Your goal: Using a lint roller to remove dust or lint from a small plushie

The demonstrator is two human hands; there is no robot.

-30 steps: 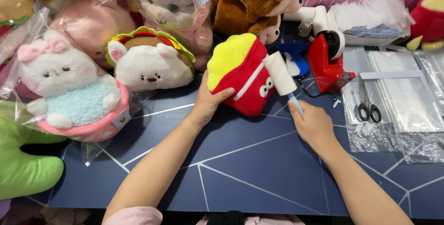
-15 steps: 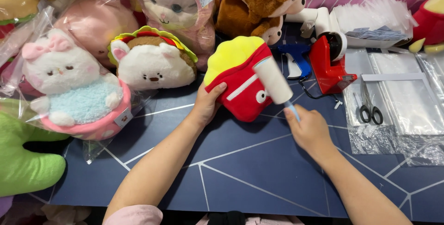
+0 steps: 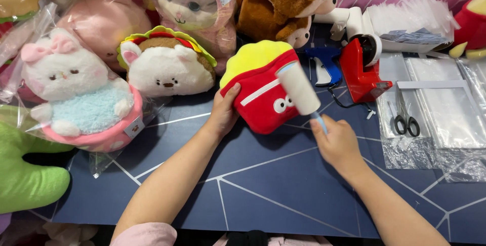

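A red and yellow fries-shaped plush toy (image 3: 258,91) with white eyes lies on the dark blue table (image 3: 263,185). My left hand (image 3: 223,112) grips its left edge. My right hand (image 3: 336,142) holds the light blue handle of a lint roller (image 3: 298,89), whose white roll rests against the plush's right side near the eyes.
Bagged plush toys crowd the left and back: a white bunny in a pink cup (image 3: 76,94), a taco-shaped plush (image 3: 167,66), a grey cat (image 3: 195,3), a brown bear (image 3: 291,3). A red tape dispenser (image 3: 362,71), a blue tagging gun (image 3: 324,61), scissors (image 3: 405,117) and clear plastic bags (image 3: 450,119) lie to the right.
The lint roller has moved from the plush's lower right edge up onto its red front. My left hand has shifted slightly on the plush's left edge.
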